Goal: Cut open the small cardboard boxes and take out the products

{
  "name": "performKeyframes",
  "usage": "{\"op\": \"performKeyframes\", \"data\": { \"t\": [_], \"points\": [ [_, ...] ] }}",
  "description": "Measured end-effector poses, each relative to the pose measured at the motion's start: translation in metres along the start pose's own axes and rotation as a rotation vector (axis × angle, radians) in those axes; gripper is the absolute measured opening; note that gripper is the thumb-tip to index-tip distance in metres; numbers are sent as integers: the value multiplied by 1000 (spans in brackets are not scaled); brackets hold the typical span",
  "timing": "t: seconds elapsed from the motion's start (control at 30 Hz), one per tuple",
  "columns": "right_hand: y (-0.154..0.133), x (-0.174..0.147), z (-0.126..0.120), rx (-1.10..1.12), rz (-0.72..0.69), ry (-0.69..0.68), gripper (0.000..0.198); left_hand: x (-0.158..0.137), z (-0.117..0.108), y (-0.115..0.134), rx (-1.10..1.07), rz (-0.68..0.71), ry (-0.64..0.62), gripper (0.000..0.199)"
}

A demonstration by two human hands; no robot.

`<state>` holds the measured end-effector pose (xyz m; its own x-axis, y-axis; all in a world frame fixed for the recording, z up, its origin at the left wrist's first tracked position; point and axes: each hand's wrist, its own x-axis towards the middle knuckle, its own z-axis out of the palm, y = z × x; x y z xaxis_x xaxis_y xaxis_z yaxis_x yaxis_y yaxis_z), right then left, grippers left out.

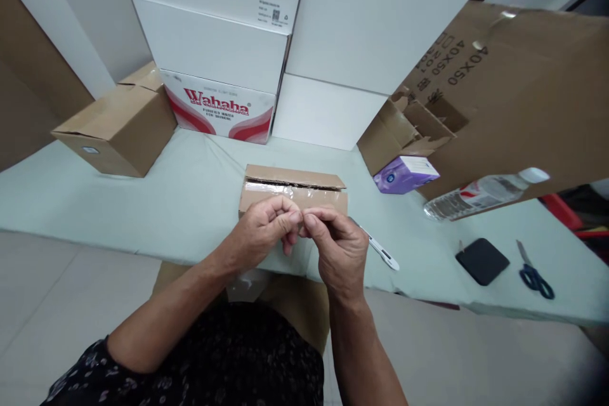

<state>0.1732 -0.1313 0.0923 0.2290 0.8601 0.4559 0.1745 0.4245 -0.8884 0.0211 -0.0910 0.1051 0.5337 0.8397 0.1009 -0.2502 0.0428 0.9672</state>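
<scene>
A small brown cardboard box [295, 192] lies on the table in front of me, with a dark gap along its top seam and shiny clear tape on it. My left hand [264, 226] and my right hand [337, 244] meet over the box's near side, thumbs against fingers in a pinch. Whatever sits between the fingertips is too small or too clear to make out. Just right of my right hand, a white cutter-like tool [380, 250] rests on the table, its far end partly hidden by the hand.
A closed brown box [118, 120] stands at the left, beside white Wahaha cartons [219, 104] along the back. To the right are a purple box [402, 176], a plastic bottle [490, 193], a black square object [482, 261] and scissors [533, 274]. The table's edge [190, 260] runs close to me.
</scene>
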Motion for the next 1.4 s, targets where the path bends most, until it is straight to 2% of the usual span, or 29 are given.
{"op": "performKeyframes", "data": {
  "t": [0.1,0.17,0.23,0.3,0.37,0.4,0.47,0.5,0.53,0.6,0.63,0.77,0.83,0.9,0.97,1.03,1.17,1.27,1.4],
  "points": [
    [-3,1,-2,-87,-59,7,8,0,-2,3,-34,-32,-47,26],
    [-6,1,-4,-192,-102,26,9,-1,-3,5,16,-12,-30,22],
    [-6,1,-8,-237,-87,77,17,-2,-3,8,78,24,19,18],
    [-5,1,-14,-189,-44,158,25,-2,-4,10,119,44,68,15],
    [-3,1,-18,-99,-20,184,15,-2,-4,12,136,39,95,13],
    [-3,1,-20,-54,-13,141,14,-2,-4,13,141,38,98,12],
    [-4,2,-20,12,-5,-35,41,-1,-4,14,140,51,93,10],
    [-5,3,-18,21,-10,-122,45,-2,-3,15,137,65,89,10],
    [-7,3,-17,15,-23,-179,39,-2,-2,15,133,78,84,10],
    [-9,5,-13,-25,-72,-184,15,-4,0,16,127,91,68,9],
    [-9,5,-11,-42,-93,-147,8,-5,1,16,121,92,60,7],
    [-9,-1,-19,-26,-93,54,7,-10,2,13,86,89,91,10],
    [-7,-10,-36,-31,-76,156,11,-14,-3,12,77,104,148,12],
    [-5,-25,-64,-66,-28,261,17,-18,-12,11,89,140,203,11],
    [-2,-43,-98,-104,82,350,24,-23,-26,10,125,177,252,10],
    [1,-65,-134,-137,203,348,32,-29,-41,11,178,199,301,10],
    [-1,-101,-194,-148,353,509,42,-38,-61,17,252,215,392,9],
    [-6,-116,-216,-286,464,592,40,-39,-64,21,259,216,461,8],
    [-9,-113,-216,-408,469,617,43,-38,-59,27,277,234,521,6]
  ]
}}
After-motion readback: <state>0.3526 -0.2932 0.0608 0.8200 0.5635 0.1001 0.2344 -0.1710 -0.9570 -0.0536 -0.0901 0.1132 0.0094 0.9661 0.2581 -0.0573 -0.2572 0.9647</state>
